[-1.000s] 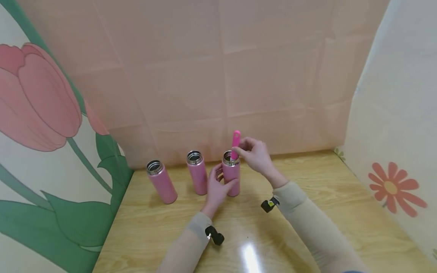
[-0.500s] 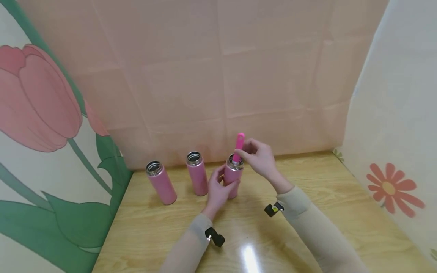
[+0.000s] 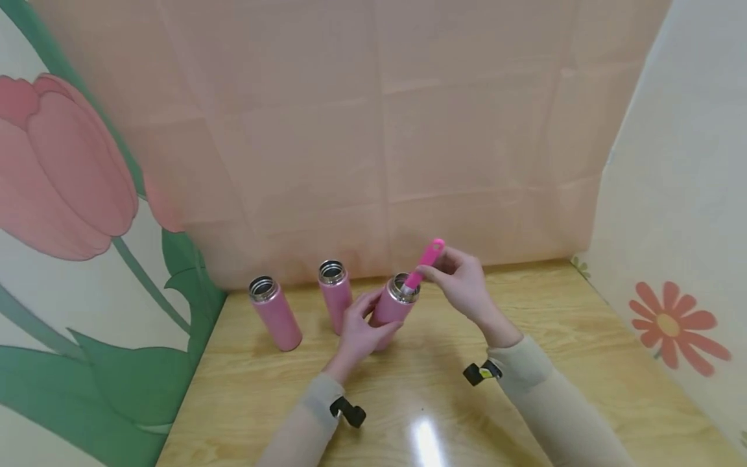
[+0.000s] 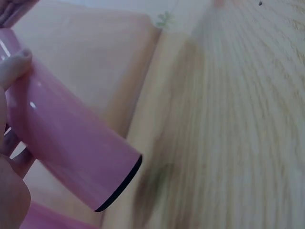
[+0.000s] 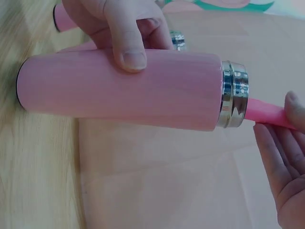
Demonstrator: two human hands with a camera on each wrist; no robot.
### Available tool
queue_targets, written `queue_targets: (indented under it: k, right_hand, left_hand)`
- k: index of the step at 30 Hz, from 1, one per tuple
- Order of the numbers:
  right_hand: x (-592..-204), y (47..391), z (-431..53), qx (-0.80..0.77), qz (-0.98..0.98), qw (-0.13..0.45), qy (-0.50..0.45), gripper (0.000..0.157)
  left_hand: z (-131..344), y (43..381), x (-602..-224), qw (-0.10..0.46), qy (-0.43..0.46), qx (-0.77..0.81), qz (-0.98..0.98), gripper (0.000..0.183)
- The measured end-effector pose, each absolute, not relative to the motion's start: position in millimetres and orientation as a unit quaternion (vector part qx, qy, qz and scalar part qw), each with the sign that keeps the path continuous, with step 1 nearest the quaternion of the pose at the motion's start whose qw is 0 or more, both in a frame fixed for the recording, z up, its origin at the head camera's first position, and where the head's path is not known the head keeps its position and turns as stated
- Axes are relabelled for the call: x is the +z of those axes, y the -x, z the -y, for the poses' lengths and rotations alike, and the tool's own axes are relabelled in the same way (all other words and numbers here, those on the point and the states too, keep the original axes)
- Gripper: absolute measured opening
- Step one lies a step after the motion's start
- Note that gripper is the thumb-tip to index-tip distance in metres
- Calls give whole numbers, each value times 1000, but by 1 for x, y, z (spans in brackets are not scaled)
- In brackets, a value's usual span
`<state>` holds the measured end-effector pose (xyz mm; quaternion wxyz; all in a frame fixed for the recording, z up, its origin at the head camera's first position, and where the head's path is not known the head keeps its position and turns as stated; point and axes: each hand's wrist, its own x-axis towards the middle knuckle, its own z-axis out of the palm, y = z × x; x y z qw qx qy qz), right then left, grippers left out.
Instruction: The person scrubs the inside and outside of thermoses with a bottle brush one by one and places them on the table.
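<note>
My left hand (image 3: 357, 334) grips a pink metal bottle (image 3: 390, 309) around its body, thumb on the near side. The bottle has no lid, and its shiny threaded neck (image 5: 233, 94) leans to the right in the head view. Its dark-rimmed base (image 4: 119, 183) points down toward the table in the left wrist view. Between thumb and fingers, my right hand (image 3: 467, 288) pinches the bright pink handle (image 3: 428, 261) of a slim tool with a hole at its top end. The handle slants into the bottle's mouth; the tool's lower end is hidden inside.
Two more lidless pink bottles stand to the left, one (image 3: 335, 295) close beside my left hand and another (image 3: 277, 314) farther left. The wood-grain table (image 3: 525, 311) meets a peach cloth backdrop (image 3: 292, 162) behind. Flower-printed panels (image 3: 718, 259) flank both sides.
The held bottle has gone from nearly upright to leaning right. My right hand and the pink handle have moved right and down, the handle now slanting more. The other bottles stay put.
</note>
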<state>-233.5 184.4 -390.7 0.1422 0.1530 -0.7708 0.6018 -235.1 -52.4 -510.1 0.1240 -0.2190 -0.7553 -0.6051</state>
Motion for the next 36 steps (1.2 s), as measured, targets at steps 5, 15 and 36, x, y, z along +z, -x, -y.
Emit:
queue_targets:
  k: [5, 15, 36]
  right_hand:
    - [-394, 230, -189, 652, 729, 136, -158, 21]
    - [-396, 225, -202, 713, 659, 172, -167, 14]
    - [-390, 223, -205, 753, 600, 217, -161, 11]
  left_hand:
    - [65, 230, -503, 84, 226, -580, 778, 70]
    - [85, 228, -502, 38, 225, -567, 791, 74]
    - [97, 234, -493, 20, 261, -542, 798, 73]
